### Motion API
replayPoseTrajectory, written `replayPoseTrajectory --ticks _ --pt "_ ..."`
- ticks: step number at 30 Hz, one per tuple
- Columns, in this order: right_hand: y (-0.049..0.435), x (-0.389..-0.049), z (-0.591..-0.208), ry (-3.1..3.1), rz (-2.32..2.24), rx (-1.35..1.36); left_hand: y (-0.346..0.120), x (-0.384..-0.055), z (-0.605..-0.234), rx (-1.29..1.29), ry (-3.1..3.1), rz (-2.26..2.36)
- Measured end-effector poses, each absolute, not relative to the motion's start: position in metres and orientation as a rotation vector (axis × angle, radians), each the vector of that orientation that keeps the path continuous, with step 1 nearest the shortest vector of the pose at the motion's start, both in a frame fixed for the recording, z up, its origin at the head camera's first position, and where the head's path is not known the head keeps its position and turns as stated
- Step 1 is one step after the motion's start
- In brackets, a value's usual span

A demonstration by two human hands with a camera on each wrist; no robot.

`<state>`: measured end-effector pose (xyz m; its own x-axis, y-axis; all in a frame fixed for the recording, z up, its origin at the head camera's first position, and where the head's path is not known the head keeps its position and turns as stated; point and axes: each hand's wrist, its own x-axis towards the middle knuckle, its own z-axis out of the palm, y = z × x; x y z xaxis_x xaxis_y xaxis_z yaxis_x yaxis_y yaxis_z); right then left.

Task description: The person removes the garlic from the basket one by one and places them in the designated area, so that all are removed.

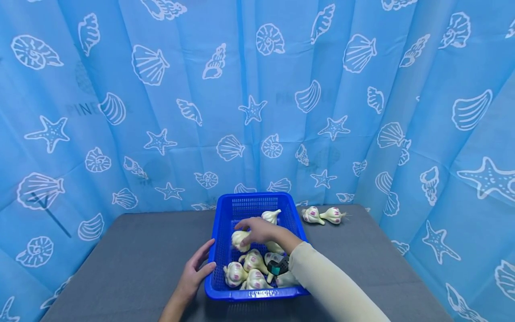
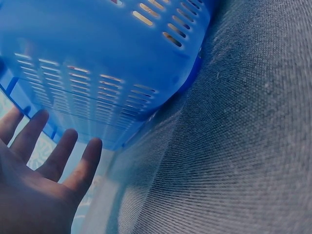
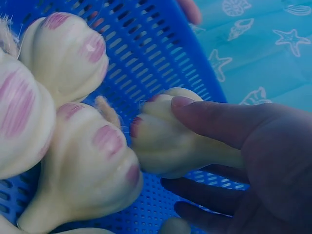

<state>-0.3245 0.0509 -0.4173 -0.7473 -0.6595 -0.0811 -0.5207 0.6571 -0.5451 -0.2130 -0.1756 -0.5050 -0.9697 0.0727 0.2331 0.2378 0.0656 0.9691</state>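
Observation:
A blue plastic basket with slotted walls holds several garlic bulbs, off-white with purple patches. Inside it my right hand grips one garlic bulb, thumb on top and fingers beneath, its stem toward the palm. Other bulbs lie close beside it in the right wrist view, one almost touching it. Against the basket's left side rests my left hand, with fairly straight, spread fingers in the left wrist view. My right forearm covers part of the basket's right side.
Two more garlic bulbs lie on the grey cloth-covered table, behind and right of the basket. A blue curtain with white shell prints hangs along the back and sides. A dark strapped device is on my right wrist.

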Motion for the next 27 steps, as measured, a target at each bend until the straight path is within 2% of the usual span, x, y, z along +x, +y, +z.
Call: replayPoseTrajectory --ticks 11,27 --pt "0.078 -0.323 -0.409 2.605 -0.917 -0.996 -0.174 -0.213 -0.504 -0.302 -2.215 -2.029" --pt "0.122 -0.314 -0.401 2.669 -1.181 -0.926 -0.175 -0.209 -0.502 -0.346 -2.177 -2.050"
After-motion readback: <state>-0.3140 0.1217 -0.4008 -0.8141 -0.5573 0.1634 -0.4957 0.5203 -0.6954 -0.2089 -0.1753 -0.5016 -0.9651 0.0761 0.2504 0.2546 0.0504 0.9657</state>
